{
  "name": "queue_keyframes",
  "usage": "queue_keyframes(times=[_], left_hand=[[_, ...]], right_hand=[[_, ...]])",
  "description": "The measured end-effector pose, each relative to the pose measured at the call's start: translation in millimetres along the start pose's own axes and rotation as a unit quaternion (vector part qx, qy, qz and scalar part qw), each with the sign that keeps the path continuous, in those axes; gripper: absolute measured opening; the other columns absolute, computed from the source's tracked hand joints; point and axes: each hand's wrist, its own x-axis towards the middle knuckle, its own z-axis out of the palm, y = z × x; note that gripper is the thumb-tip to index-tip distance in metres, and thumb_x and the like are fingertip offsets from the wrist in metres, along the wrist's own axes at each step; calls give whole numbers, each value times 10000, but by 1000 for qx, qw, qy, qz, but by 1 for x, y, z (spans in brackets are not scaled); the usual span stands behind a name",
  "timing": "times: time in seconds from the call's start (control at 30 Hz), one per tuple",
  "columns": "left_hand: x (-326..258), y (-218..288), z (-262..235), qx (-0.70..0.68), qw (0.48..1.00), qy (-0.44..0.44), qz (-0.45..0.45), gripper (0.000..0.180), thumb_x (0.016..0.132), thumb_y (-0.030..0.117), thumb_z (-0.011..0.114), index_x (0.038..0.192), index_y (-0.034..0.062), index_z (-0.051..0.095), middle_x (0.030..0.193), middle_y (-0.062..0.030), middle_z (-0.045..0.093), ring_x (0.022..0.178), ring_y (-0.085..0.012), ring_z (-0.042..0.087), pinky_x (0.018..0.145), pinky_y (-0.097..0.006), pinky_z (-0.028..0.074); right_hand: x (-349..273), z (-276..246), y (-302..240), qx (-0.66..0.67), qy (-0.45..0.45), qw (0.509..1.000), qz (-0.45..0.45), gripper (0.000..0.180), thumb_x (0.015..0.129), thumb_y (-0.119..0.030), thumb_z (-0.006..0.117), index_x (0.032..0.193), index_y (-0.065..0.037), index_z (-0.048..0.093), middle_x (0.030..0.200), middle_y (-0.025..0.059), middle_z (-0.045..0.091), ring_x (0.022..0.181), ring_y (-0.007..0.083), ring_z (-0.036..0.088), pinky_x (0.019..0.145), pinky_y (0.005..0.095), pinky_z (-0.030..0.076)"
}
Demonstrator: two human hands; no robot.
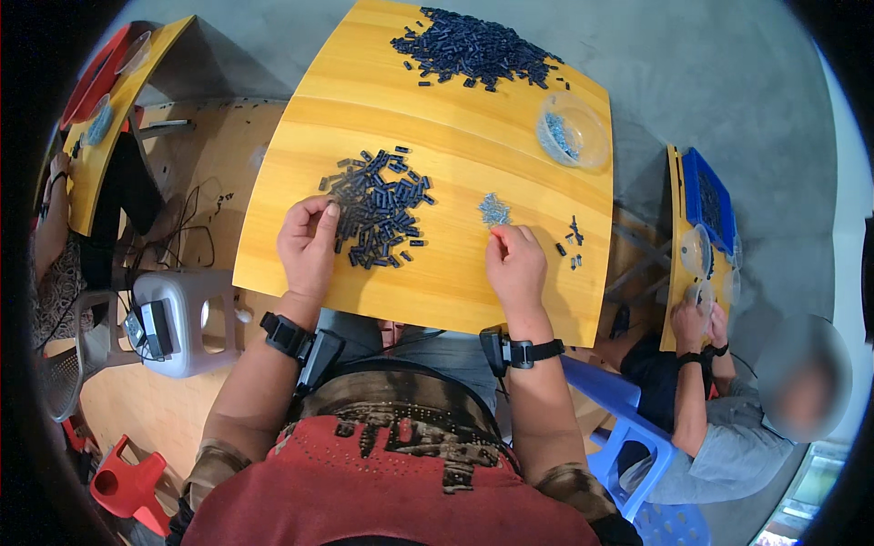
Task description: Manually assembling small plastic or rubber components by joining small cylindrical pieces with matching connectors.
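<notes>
A loose pile of small black cylindrical parts [387, 209] lies on the yellow wooden table [455, 300] in front of me. My left hand [308, 241] is at the pile's left edge, thumb and fingers pinched together; what sits in the pinch is too small to make out. To the right is a little heap of silvery screw-like pieces [494, 208]. Just below that heap my right hand [517, 264] has its fingers closed, and their contents, if any, are hidden. Several dark and silvery pieces [574, 231] lie scattered to its right.
A big mound of black parts [473, 47] covers the table's far end. Near the far right edge stands a clear round tub [572, 130] with bluish-silver pieces. Coworkers sit at tables on both sides. A blue plastic chair [628, 428] and a grey stool [182, 318] flank me.
</notes>
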Motion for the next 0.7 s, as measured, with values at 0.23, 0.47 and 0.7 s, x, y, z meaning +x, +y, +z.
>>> queue_keyframes(times=[0.23,0.47,0.7], left_hand=[[0,3,-1,-5,1000,-3,-10,115,889,83,622,968,1,611,887,-2,607,804,-68,533,753,-208,445],[1,0,0,-19,1000,2,-6,114,888,84,624,962,-2,611,882,1,605,800,-61,527,747,-200,439],[0,-1,-2,-25,1000,-2,2,117,888,82,623,965,-5,611,888,-4,605,796,-66,528,738,-204,439]], right_hand=[[-9,-4,3,17,-19,1000,16,63,777,3,627,839,-5,629,760,129,599,627,240,600,566,309,477],[-13,-10,0,38,-26,997,62,47,782,-54,627,825,-38,635,767,122,605,677,291,606,595,372,488],[-7,0,-6,-20,-6,998,61,53,782,-99,641,805,-52,637,751,112,606,680,297,606,596,383,492]])
